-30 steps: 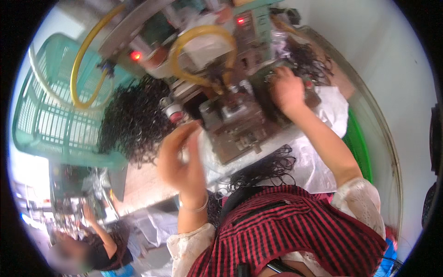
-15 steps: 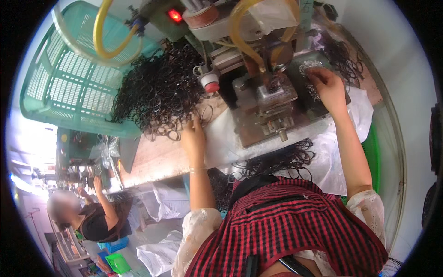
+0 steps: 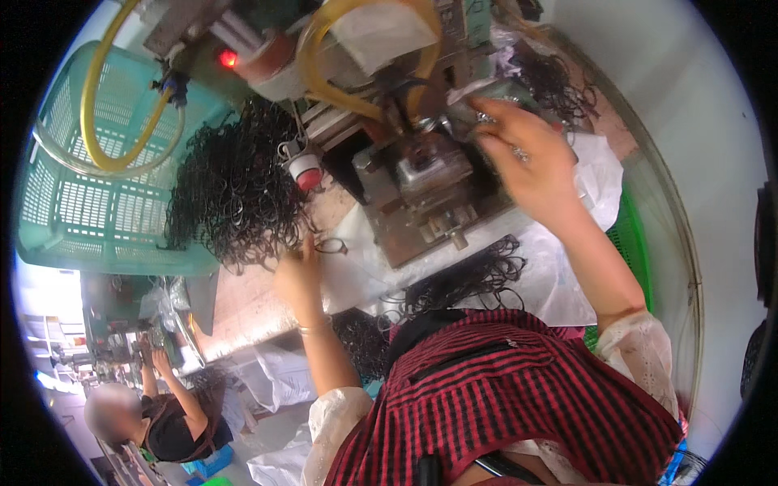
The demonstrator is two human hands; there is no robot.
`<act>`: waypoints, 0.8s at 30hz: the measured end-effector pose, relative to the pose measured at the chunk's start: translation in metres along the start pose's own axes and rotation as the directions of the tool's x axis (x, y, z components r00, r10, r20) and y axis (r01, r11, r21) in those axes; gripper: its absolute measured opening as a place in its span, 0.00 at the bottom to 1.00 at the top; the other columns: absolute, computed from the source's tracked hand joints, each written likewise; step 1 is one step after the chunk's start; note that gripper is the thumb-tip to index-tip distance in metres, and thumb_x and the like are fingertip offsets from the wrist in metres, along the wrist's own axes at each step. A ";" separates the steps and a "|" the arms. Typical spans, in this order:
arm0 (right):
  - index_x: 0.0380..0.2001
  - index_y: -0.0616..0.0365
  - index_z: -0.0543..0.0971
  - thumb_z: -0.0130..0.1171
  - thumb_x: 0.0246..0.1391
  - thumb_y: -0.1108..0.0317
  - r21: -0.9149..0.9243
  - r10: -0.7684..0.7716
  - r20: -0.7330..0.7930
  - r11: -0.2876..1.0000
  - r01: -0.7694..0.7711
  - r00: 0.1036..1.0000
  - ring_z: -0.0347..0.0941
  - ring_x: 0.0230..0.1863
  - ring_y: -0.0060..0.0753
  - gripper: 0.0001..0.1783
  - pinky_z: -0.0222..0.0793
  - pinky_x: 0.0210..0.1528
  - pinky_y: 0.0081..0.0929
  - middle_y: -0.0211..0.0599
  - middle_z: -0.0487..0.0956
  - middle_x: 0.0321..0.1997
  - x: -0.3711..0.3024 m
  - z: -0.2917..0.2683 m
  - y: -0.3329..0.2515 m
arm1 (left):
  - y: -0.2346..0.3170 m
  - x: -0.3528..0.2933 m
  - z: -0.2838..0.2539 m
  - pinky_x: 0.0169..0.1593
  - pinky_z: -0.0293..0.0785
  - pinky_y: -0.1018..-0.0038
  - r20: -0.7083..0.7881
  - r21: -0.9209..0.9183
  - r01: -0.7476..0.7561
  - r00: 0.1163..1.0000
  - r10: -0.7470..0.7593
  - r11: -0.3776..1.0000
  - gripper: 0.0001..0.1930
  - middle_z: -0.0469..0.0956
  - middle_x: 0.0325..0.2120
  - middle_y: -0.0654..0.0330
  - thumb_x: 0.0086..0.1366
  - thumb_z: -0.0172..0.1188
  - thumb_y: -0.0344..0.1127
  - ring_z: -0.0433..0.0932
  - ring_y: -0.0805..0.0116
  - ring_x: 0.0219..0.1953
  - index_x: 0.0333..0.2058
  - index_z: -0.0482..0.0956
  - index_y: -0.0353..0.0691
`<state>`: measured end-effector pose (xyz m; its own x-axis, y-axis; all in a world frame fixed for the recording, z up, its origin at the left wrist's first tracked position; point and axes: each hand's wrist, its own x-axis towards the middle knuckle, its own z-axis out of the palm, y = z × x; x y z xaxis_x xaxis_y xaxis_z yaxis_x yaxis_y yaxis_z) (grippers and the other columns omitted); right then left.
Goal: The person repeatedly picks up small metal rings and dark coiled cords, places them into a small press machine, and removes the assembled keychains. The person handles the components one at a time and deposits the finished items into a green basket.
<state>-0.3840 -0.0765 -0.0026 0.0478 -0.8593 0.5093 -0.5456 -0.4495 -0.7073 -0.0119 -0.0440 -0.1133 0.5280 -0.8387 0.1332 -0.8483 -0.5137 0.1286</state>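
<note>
Steel press [image 3: 433, 174]: heavy lump, sits on the bench [image 3: 239, 320]
Black loop pile [image 3: 239, 178]: left of it, tangled, probably light and floppy; I'd tease singles off the edge
Right hand [image 3: 531, 162]: fingers loosely parted, can't tell if anything's in them; it's lifted off the bits since half a second ago
Left hand [image 3: 298, 279]: fingertips by one black loop [image 3: 331, 252], can't tell if gripped; pinch its rim
Silver bits [image 3: 485, 117]: beside the press, tiny, probably hard, easily dropped

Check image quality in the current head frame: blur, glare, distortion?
Head view: left hand and right hand look soft, likely motion blur; head view, far left: bright glare washes out detail; head view, right: fisheye bows lines along the wall, and corners go black.
</note>
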 end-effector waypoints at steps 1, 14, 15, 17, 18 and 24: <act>0.55 0.62 0.75 0.56 0.58 0.78 -0.011 -0.010 0.030 1.000 0.010 1.000 0.79 0.48 0.31 0.20 0.72 0.49 0.26 0.40 0.80 0.50 0.010 0.016 0.003 | 0.006 -0.005 0.002 0.31 0.74 0.65 -0.021 -0.089 0.043 0.999 -0.045 0.995 0.26 0.79 0.18 0.53 0.61 0.63 0.55 0.78 0.59 0.22 0.29 0.83 0.31; 0.65 0.67 0.60 0.53 0.57 0.81 0.638 0.141 0.238 0.723 -0.264 0.961 0.77 0.50 0.30 0.32 0.69 0.55 0.25 0.43 0.81 0.47 0.013 0.053 -0.005 | 0.098 -0.032 -0.150 0.41 0.79 0.71 -0.729 -0.674 -0.714 0.601 0.329 -0.189 0.08 0.78 0.36 0.53 0.68 0.55 0.27 0.78 0.66 0.36 0.44 0.72 0.32; 0.65 0.67 0.60 0.54 0.57 0.80 0.692 0.100 0.200 0.690 -0.213 0.975 0.76 0.51 0.31 0.33 0.69 0.55 0.26 0.44 0.81 0.43 0.011 0.059 0.000 | 0.115 -0.030 -0.159 0.41 0.80 0.69 -0.713 -0.682 -0.722 0.623 0.322 -0.114 0.08 0.78 0.36 0.52 0.68 0.55 0.26 0.79 0.64 0.36 0.45 0.72 0.31; 0.65 0.69 0.60 0.55 0.56 0.80 0.660 0.116 0.228 0.712 -0.241 0.967 0.76 0.51 0.33 0.34 0.69 0.56 0.27 0.44 0.81 0.41 0.015 0.057 -0.011 | 0.125 -0.019 -0.163 0.38 0.82 0.69 -0.676 -0.732 -0.671 0.694 0.248 -0.115 0.09 0.78 0.37 0.50 0.67 0.55 0.24 0.80 0.62 0.35 0.45 0.71 0.30; 0.65 0.69 0.60 0.56 0.55 0.80 0.648 0.127 0.229 0.720 -0.248 0.965 0.76 0.51 0.34 0.34 0.69 0.56 0.28 0.45 0.81 0.40 0.017 0.056 -0.016 | 0.128 -0.018 -0.167 0.38 0.83 0.68 -0.667 -0.745 -0.643 0.708 0.234 -0.178 0.10 0.78 0.36 0.50 0.66 0.56 0.22 0.80 0.62 0.35 0.45 0.70 0.29; 0.65 0.68 0.59 0.57 0.54 0.75 0.317 0.003 0.213 0.946 -0.071 0.977 0.71 0.59 0.49 0.36 0.65 0.61 0.35 0.57 0.75 0.55 0.004 0.025 -0.041 | 0.116 -0.051 -0.171 0.34 0.83 0.69 -0.653 -0.757 -0.633 0.726 0.215 -0.163 0.10 0.79 0.33 0.49 0.64 0.58 0.23 0.81 0.62 0.29 0.44 0.71 0.30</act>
<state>-0.3406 -0.0675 0.0156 0.2231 -0.8927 0.3916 -0.2546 -0.4411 -0.8606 -0.1305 -0.0298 0.0625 0.2268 -0.6009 0.7665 -0.1657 0.7517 0.6384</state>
